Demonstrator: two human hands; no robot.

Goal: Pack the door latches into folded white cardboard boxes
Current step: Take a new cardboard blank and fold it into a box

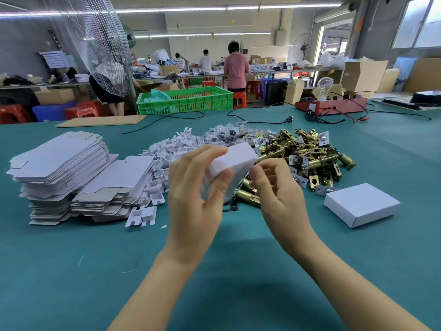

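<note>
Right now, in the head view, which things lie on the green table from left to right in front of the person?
Stack of flat white box blanks → pile of small white inserts → white box held in both hands → heap of brass door latches → closed white box.

On the green table [71, 271] a brown cardboard sheet [101, 121] lies at the far edge, near a green crate [188, 101]. A red device [330, 106] with a bulb [325, 87] stands far right, black cables [257, 120] beside it. People work at benches behind
</note>
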